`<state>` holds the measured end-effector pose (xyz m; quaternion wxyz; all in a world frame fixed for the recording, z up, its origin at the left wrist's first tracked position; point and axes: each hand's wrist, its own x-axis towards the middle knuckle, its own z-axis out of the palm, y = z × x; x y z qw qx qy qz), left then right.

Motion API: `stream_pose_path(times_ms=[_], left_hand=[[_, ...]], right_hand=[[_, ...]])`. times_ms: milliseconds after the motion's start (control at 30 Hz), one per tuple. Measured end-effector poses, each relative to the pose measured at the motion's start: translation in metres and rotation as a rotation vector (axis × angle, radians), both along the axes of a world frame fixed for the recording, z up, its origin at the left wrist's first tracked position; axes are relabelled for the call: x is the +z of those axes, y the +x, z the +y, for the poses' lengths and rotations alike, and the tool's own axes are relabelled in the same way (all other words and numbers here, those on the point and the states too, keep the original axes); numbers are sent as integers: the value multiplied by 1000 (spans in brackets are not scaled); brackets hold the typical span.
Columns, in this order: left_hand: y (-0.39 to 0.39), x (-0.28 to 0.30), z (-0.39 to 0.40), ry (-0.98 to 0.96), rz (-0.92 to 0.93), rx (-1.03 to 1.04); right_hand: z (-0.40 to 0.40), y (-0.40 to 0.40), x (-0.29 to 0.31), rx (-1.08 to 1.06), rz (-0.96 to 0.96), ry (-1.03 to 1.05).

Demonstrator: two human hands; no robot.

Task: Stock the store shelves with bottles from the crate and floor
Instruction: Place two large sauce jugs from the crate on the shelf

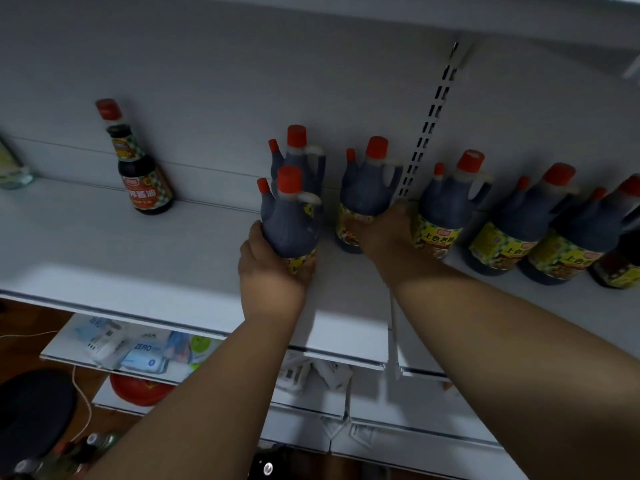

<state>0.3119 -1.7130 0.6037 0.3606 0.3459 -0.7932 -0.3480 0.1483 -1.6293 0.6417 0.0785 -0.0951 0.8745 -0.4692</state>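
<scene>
Head view: small bottle (143, 168) label reads 酱油; packet (147, 351) reads ZERO.

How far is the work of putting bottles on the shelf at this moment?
Done: several dark red-capped jugs stand on the white shelf. In hand: the left hand grips one jug and the right hand another. Left: more bottles wait below, and shelf space remains.

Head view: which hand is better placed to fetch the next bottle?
Likely the right hand. Its bottle already stands at the back of the shelf beside the row, so it seems ready to let go. The left hand grips a front bottle near the edge.
</scene>
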Motion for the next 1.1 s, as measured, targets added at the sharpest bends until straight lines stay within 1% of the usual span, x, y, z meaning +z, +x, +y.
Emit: stream_pose_path(times_ms=[33,100,167,200,300,400,467,700,833,967,1100], left_hand=[[1,1,-2,34,14,-14],[6,1,-5,145,42,-52],[12,3,-7,263,57,-118],[15,1,-8,285,69,-159],[22,-1,-9,233,35,-169],[23,0,-8,220,10,-100],[21,0,-7,176,-5,-65],[11,1,-10,95,-66,-6],[9,2,-12,94,-84,-1],[10,1,-11,88,-79,-3],[9,4,-15,127,-108,-28]], right_hand=[[3,13,-3,-18,18,32],[8,44,-14,34,55,48],[9,80,-19,163,-14,-29],[8,94,-21,232,-45,-64],[2,109,-20,324,-67,-167],[-1,107,-16,369,-70,-173],[-1,105,-15,397,-61,-165],[-13,94,-15,379,11,-85],[-17,91,-17,374,16,-50],[-17,92,-20,371,7,-65],[-19,94,-20,357,8,-63]])
